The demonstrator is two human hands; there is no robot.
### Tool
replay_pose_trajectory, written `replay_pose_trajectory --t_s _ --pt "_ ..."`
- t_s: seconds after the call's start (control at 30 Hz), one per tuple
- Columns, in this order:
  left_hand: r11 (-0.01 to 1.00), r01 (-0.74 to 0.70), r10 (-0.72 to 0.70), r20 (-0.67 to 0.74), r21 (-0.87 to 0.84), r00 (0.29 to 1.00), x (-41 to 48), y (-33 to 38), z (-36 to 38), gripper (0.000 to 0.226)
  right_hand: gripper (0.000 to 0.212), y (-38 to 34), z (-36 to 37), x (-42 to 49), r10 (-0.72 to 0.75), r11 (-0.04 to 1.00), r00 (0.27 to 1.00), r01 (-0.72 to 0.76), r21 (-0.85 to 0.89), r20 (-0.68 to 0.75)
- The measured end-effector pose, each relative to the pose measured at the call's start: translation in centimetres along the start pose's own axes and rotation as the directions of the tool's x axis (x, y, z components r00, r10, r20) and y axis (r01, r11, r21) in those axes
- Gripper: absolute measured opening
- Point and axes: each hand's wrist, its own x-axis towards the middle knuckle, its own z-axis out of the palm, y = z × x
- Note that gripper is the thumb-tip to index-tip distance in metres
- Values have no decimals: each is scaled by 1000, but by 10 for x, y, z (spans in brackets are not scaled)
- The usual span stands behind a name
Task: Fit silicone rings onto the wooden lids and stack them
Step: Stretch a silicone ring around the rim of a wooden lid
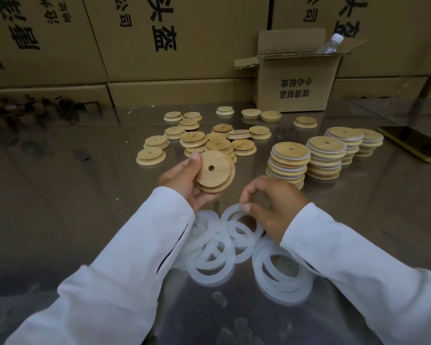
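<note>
Gripping a wooden lid tilted on edge, the left hand held it just up and left of the right hand, which pinched a ring atop the heap on the table; the finished stacks stood nearer the right hand

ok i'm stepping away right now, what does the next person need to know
Left hand holds a wooden lid with no ring on it yet.
Right hand pinches a ring on top of the ring pile.
Done: four stacks of ringed lids on the right.
Left: fit this ring, stack the lid, then do the loose lids beyond the hands.
</note>
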Motion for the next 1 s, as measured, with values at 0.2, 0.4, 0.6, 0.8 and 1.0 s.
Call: replay_pose_trajectory --t_s 0.2,0.4,0.6,0.8,1.0 --pt "953 -181 165 85 244 983 -8 -5 4 13 25 -2 -13 0 125 866 960 18 499 -251" --pt "954 -64 5 199 293 980 -16 -6 12 16 24 3 -14 5 276 787 884 17 617 -376" --pt "947 134 -206 232 291 951 -23 0 20 38 27 5 -8 4 258 860 857 6 510 -445" --pt "958 96 -175 288 270 941 -24 -4 20 31 28 -5 -7 -2 49 951 841 125 282 -538" --pt "964 46 -127 303 260 945 -22 -4 19 29 9 3 -7 2 202 931 871 -29 363 -448"
